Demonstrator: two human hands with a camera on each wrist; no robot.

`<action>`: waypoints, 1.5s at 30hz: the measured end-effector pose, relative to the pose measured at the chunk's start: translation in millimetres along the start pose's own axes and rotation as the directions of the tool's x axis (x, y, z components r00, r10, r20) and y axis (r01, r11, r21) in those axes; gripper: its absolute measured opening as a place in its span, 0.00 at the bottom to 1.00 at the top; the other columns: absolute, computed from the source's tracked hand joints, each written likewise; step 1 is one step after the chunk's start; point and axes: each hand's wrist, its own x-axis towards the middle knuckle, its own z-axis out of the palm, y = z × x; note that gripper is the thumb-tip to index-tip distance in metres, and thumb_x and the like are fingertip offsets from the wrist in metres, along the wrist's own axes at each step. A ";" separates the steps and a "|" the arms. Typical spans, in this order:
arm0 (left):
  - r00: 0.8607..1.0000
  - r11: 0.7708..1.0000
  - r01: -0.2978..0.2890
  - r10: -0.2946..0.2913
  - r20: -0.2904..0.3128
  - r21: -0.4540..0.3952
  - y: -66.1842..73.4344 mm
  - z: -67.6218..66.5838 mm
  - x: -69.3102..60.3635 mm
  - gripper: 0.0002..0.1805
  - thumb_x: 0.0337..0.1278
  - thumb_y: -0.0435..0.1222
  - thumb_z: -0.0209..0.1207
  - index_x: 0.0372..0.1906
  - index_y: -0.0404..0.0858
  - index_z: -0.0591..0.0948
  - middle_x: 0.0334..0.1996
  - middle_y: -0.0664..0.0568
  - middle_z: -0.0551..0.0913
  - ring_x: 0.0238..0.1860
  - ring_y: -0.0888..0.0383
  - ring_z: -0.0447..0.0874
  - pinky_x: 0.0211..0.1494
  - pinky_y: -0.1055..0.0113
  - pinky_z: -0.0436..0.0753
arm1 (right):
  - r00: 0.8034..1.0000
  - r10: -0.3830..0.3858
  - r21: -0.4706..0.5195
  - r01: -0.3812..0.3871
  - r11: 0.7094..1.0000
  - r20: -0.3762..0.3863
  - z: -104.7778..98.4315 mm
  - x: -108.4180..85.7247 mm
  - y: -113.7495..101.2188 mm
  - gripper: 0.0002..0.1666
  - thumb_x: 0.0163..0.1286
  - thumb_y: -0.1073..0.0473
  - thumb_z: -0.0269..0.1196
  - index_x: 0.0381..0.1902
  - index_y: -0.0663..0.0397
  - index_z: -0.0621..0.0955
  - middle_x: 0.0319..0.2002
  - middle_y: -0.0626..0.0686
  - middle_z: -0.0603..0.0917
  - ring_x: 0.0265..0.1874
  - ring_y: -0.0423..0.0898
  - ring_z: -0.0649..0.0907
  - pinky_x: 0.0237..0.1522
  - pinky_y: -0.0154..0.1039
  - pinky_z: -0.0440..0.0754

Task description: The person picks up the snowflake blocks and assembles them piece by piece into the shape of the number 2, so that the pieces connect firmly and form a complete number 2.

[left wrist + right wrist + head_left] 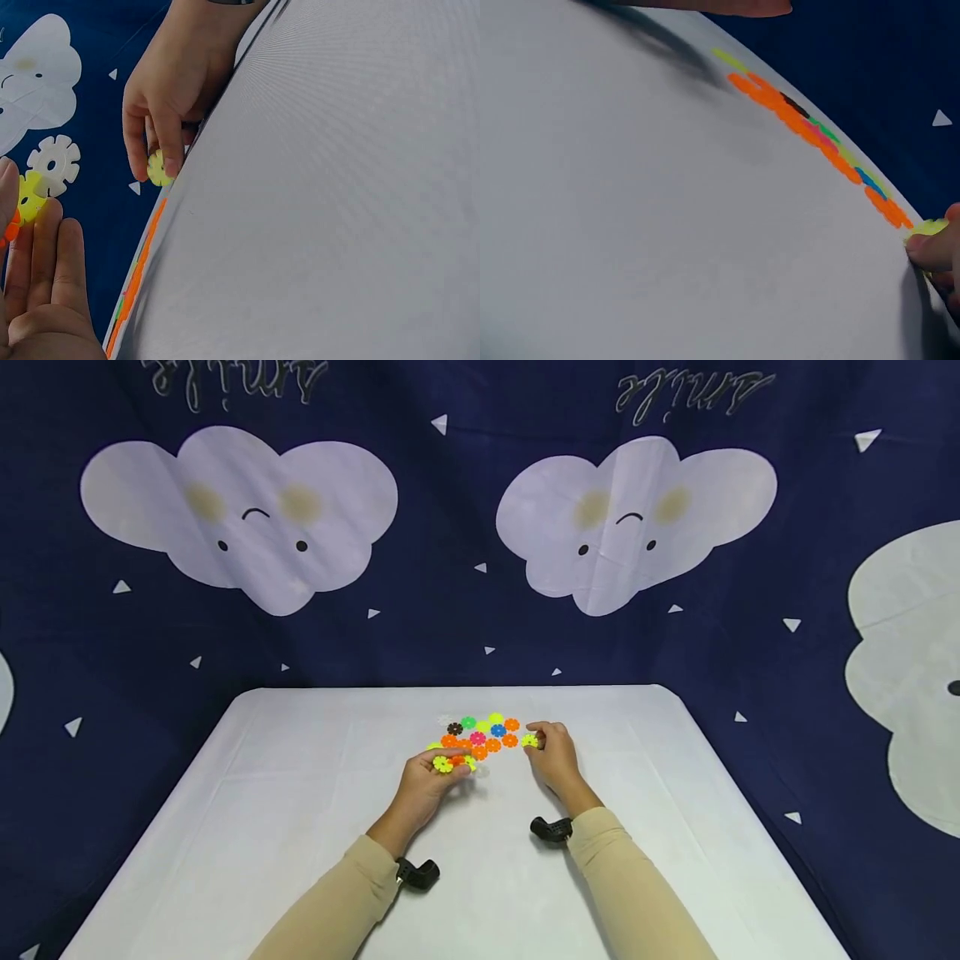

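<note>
My left hand (422, 785) pinches a joined row of flower-shaped discs: a yellow disc (442, 764), an orange one (457, 761) and another yellow one beside it. In the left wrist view a clear white disc (54, 165) joins the yellow disc (30, 196) near my left fingers. My right hand (557, 760) pinches a single yellow-green disc (530, 741) between thumb and finger, right of the loose discs. The right wrist view shows that yellow disc (928, 229) in my right fingertips, at its right edge.
Loose flower discs lie at the table's far middle, among them a pink one (477, 738), a blue one (498, 731), a brown one (454, 728) and several orange ones. The white table (300, 827) meets a dark blue cloth (442, 643) with clouds behind.
</note>
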 end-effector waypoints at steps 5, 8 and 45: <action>1.000 1.000 0.012 -0.012 -0.008 -0.002 0.8 -0.4 -0.2 0.18 0.53 0.26 0.77 0.50 0.27 0.88 0.53 0.41 0.87 0.25 0.64 0.75 0.29 0.76 0.79 | 0.997 0.033 0.113 -0.025 0.993 -0.065 -3.0 -12.3 -0.1 0.18 0.65 0.71 0.75 0.53 0.62 0.86 0.46 0.58 0.81 0.35 0.48 0.82 0.38 0.39 0.82; 1.000 1.000 0.010 -0.010 -0.010 -0.005 0.7 -0.9 -0.4 0.18 0.53 0.25 0.77 0.50 0.28 0.88 0.53 0.41 0.87 0.26 0.64 0.75 0.29 0.76 0.78 | 0.994 0.056 0.224 -0.034 0.974 -0.095 -4.7 -22.7 -3.4 0.19 0.65 0.70 0.75 0.53 0.63 0.87 0.39 0.55 0.85 0.33 0.46 0.82 0.34 0.33 0.81; 0.998 0.998 -0.058 0.059 0.000 0.023 -1.5 0.3 2.6 0.17 0.53 0.25 0.76 0.49 0.26 0.88 0.49 0.42 0.90 0.59 0.48 0.81 0.57 0.69 0.82 | 0.942 -0.054 0.815 -0.256 0.520 0.330 6.7 -80.8 -44.2 0.25 0.70 0.80 0.64 0.64 0.80 0.76 0.41 0.62 0.88 0.41 0.52 0.91 0.52 0.48 0.88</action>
